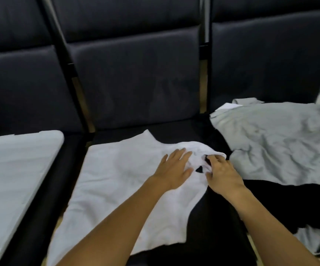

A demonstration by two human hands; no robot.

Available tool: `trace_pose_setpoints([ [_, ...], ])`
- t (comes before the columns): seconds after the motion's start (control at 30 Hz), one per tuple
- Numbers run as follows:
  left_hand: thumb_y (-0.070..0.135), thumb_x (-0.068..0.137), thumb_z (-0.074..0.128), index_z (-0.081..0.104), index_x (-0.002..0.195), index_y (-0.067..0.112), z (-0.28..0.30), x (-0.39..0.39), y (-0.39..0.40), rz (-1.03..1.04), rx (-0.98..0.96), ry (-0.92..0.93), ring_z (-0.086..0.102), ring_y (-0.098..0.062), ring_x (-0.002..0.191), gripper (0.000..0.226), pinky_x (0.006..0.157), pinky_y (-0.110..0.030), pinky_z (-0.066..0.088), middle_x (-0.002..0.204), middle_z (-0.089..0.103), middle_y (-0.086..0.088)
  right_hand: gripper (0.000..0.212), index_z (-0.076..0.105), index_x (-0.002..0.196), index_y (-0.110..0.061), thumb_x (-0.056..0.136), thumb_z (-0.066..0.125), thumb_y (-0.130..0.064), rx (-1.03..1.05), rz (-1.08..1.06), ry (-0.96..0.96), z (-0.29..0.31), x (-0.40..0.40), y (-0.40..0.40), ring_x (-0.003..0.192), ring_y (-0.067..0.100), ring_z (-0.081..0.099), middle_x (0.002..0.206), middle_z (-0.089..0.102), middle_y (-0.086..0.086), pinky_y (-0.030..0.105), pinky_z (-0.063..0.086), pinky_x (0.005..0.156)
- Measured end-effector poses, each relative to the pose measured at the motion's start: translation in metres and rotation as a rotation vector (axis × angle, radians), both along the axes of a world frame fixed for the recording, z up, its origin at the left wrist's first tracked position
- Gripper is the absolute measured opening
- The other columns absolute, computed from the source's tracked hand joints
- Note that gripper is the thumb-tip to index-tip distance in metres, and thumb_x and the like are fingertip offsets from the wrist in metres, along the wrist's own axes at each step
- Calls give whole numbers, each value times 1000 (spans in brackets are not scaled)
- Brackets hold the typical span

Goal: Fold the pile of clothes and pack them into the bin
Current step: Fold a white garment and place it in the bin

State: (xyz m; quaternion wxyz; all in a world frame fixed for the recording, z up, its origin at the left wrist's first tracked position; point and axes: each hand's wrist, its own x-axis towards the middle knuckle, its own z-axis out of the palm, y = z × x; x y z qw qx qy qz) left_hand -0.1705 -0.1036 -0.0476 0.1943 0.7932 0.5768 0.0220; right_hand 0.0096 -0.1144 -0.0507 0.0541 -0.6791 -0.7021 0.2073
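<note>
White T-shirt (117, 185) is lying spread across the middle seat (203, 217) at the centre of the frame, its neck end bunching up toward centre right. The left hand (174, 169) is pressing flat on that bunched cloth, fingers straight and spread, gripping nothing. The right hand (222, 175) is pinching a fold of the white fabric just beside it, fingertips curled into the cloth.

Grey garment (270, 143) is lying crumpled at centre right of the frame on a dark one (289, 204), touching or nearly touching the shirt's bunched end. Folded white cloth (15, 169) is sitting flat on the left seat at the left edge. No bin is showing anywhere in the frame.

Judging from this, the shirt is being smoothed before folding. The lower hem is hanging off the seat's front edge, so a hard tug could be dragging the whole shirt crooked or onto the floor. The pinch could also be catching the neighbouring grey fabric.
</note>
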Motion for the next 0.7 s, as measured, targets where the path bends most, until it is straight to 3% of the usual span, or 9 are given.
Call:
trace_pose_setpoints([
  [0.1, 42, 97, 53, 9, 157, 22, -4, 25, 38, 39, -35, -41, 9, -23, 151, 76, 121, -44, 16, 164, 10, -3, 51, 44, 145, -18, 97, 56, -28, -46, -86, 169, 1, 18, 10, 133, 29, 45, 144, 49, 8, 36, 40, 104],
  [0.17, 41, 94, 60, 15, 156, 22, -8, 36, 57, 99, -99, -48, 19, -27, 147, 79, 117, -43, 25, 158, 21, -7, 36, 60, 129, -18, 94, 59, -29, -17, -44, 218, 0, 21, 12, 125, 28, 53, 131, 57, 8, 34, 45, 100],
  [0.23, 35, 94, 60, 38, 146, 22, -8, 43, 69, 146, -20, 37, 36, -29, 134, 58, 108, -42, 33, 142, 40, -8, 26, 66, 116, -22, 93, 58, -31, 6, 43, 167, -4, 18, 10, 119, 28, 54, 127, 54, 5, 36, 47, 98],
  [0.3, 27, 94, 58, 56, 128, 21, -7, 46, 78, 185, 84, 58, 50, -27, 121, 35, 101, -40, 35, 127, 53, -6, 29, 61, 124, -27, 95, 56, -32, 10, 107, 120, -7, 14, 7, 124, 27, 44, 135, 46, 1, 38, 44, 102],
  [0.4, 28, 93, 56, 62, 106, 19, 1, 48, 84, 261, 105, -83, 58, -23, 104, 17, 93, -39, 37, 107, 63, -1, 34, 56, 130, -32, 97, 53, -23, 45, 252, 28, -6, 7, 2, 129, 23, 36, 135, 41, -1, 38, 43, 101],
  [0.5, 27, 96, 49, 50, 84, 15, 17, 45, 92, 315, 46, -332, 55, -21, 78, 18, 71, -34, 45, 80, 55, 2, 26, 58, 122, -22, 97, 52, -22, 35, 287, -50, 1, 4, 0, 127, 21, 39, 130, 41, 0, 36, 44, 97],
  [0.57, 21, 99, 43, 44, 80, 12, 33, 43, 94, 328, -2, -449, 47, -16, 66, 21, 56, -27, 38, 74, 48, 0, 29, 58, 122, -18, 95, 53, -28, -11, 232, -89, 11, 11, -2, 124, 22, 43, 130, 43, 2, 37, 46, 97],
  [0.63, 19, 100, 40, 44, 80, 12, 46, 41, 95, 347, 6, -552, 41, -13, 63, 21, 53, -26, 34, 72, 43, -1, 36, 58, 120, -21, 91, 58, -42, -92, 184, -106, 23, 24, -4, 117, 21, 52, 124, 50, 1, 35, 47, 92],
  [0.7, 15, 100, 38, 40, 75, 13, 60, 45, 93, 381, 12, -667, 36, -11, 60, 25, 52, -24, 32, 68, 37, 1, 34, 60, 100, -26, 85, 62, -56, -79, 131, -22, 34, 37, -7, 100, 16, 60, 108, 57, -5, 30, 46, 77],
])
